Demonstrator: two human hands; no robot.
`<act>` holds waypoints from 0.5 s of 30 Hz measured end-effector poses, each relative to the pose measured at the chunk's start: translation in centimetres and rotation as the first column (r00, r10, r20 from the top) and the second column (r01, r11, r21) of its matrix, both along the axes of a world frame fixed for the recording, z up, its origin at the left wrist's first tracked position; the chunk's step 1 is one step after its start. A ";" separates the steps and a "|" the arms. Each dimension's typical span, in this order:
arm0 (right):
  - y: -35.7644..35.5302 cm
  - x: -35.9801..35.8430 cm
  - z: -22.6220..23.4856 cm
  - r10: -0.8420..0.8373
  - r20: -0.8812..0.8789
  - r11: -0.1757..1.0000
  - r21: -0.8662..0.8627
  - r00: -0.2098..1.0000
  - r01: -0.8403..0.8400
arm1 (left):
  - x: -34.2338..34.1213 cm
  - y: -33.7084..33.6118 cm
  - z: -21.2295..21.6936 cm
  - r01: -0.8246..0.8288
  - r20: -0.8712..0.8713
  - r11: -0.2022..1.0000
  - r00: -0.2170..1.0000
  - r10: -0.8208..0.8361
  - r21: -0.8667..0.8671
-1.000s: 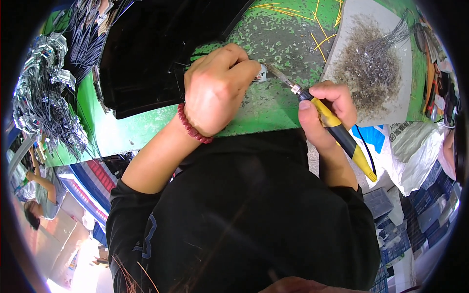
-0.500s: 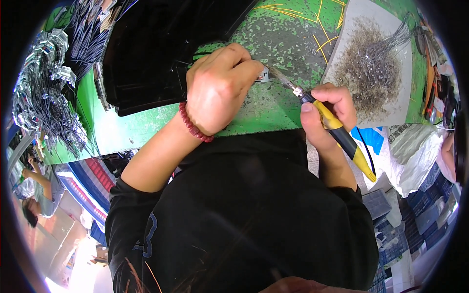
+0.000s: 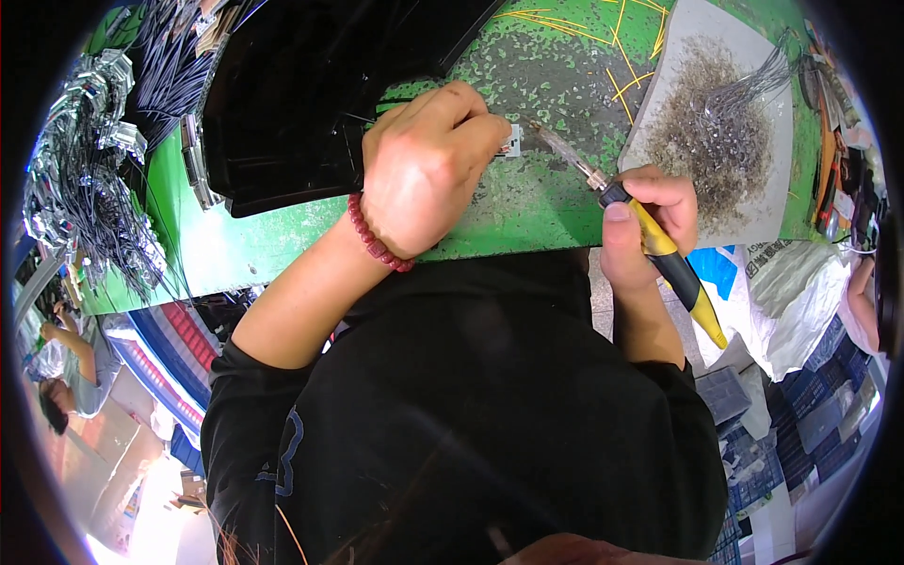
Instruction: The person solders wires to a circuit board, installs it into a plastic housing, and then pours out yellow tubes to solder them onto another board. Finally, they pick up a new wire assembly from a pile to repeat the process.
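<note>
1. We count two hands, one iron (image 3: 687,287), one small part (image 3: 514,143), one black tray (image 3: 292,122) and one red bracelet (image 3: 377,248).
2. We see the left hand (image 3: 424,169) back up over the green bench (image 3: 527,231), fingers curled closed on the part, which pokes out rightward past them.
3. We see the right hand (image 3: 635,256) gripping the iron between thumb and fingers, its tip slanting up-left, just beside the part, not touching.

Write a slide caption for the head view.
At a worn green bench, the left hand holds a small pale part while the right hand holds a yellow-and-black soldering iron beside it.
</note>
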State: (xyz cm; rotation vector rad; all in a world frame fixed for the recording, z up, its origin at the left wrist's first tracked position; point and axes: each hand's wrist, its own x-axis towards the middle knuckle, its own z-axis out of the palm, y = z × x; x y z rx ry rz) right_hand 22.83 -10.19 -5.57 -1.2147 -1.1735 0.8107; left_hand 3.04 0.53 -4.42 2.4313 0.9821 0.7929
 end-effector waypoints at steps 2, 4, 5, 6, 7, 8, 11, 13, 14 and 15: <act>-0.1 0.0 -0.1 -0.003 -0.006 1.000 0.009 1.000 0.003 | 0.0 0.0 0.0 0.003 0.000 1.000 1.000 -0.003 -0.001; -0.1 -0.1 -0.2 -0.021 -0.035 0.999 0.030 0.999 0.022 | 0.0 0.0 -0.1 0.004 0.000 1.000 1.000 -0.004 0.000; 0.1 -0.3 -0.2 -0.020 -0.036 0.999 0.031 0.999 0.021 | 0.0 -0.1 -0.3 -0.011 0.004 1.000 1.000 0.011 0.018; 0.2 -0.4 0.0 -0.028 -0.037 0.999 0.034 0.999 0.029 | 0.1 -0.1 -0.4 -0.026 0.009 0.999 1.000 0.026 0.036; 0.3 -0.6 0.1 -0.038 -0.037 0.999 0.037 0.999 0.040 | 0.1 -0.1 -0.4 -0.024 0.011 0.999 1.000 0.024 0.035; 0.3 -0.8 0.2 -0.051 -0.034 0.998 0.022 0.998 0.051 | 0.2 -0.1 -0.3 -0.024 0.011 0.999 1.000 0.023 0.035; 0.9 -1.0 -0.5 0.003 -0.107 0.998 0.069 0.994 0.004 | 0.2 -0.1 0.1 -0.014 0.003 1.000 1.000 0.014 0.011; 0.9 -1.0 -0.1 0.009 0.042 0.999 -0.039 0.999 -0.007 | 0.2 -0.1 0.4 -0.008 -0.007 1.000 1.000 0.008 -0.011; 1.5 -1.4 0.9 0.007 0.136 0.997 -0.077 0.991 0.004 | 0.1 -0.1 0.4 -0.009 -0.026 1.000 1.000 0.008 -0.006; 2.0 -1.6 1.2 0.029 0.198 0.998 -0.055 0.980 -0.018 | 0.1 0.0 0.5 -0.009 -0.046 1.000 0.999 0.009 -0.001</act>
